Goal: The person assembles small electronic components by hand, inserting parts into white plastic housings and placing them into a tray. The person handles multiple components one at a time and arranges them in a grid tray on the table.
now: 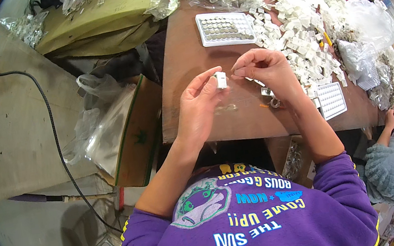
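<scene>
My left hand (196,106) pinches a small white block-shaped plastic piece (221,80) between thumb and fingertips, above the brown table (174,82). Close to its right, my right hand (272,71) has thumb and forefinger pressed together. Whatever sits in that pinch is too small to make out. The two hands are apart. Beyond them lies a white tray (243,26) with rows of round greyish pieces. Below my right wrist, a small metallic ring-shaped piece (275,103) rests on the table.
A large heap of small white pieces (296,33) covers the table's right side. Another white tray (332,100) stands by my right forearm. Clear plastic bags (361,61) lie farther right. An open cardboard box (132,139) stands to the left. Other people sit along the right, one in a grey-blue fleece sleeve (387,156).
</scene>
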Available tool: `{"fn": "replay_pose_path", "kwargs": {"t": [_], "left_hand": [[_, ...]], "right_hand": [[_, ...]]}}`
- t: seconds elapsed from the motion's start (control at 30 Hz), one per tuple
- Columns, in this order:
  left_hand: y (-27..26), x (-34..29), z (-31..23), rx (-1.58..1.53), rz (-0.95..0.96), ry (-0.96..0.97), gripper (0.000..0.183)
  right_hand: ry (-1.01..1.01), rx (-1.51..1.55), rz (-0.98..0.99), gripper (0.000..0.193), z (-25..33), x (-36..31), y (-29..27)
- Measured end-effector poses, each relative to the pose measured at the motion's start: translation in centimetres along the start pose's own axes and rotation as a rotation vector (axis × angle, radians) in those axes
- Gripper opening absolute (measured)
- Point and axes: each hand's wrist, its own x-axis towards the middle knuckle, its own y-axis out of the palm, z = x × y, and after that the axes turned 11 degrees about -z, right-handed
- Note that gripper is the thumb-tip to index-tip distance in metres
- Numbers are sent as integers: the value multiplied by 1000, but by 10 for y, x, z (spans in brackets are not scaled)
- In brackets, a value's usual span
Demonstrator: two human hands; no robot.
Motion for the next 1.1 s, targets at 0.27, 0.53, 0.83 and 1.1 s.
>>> {"fn": "replay_pose_path", "kwargs": {"t": [0.27, 0.53, 0.83, 1.1], "left_hand": [[2, -1, 0, 37, -15, -3, 29], [1, -1, 4, 128, -22, 31, 27], [1, -1, 0, 89, -33, 13, 28], [1, -1, 0, 71, -27, -2, 28]], "right_hand": [[-474, -445, -65, 29, 21, -13, 17], [-720, -759, 12, 39, 25, -14, 19], [-551, -419, -118, 17, 15, -14, 23], [-645, -537, -91, 11, 4, -18, 22]]}}
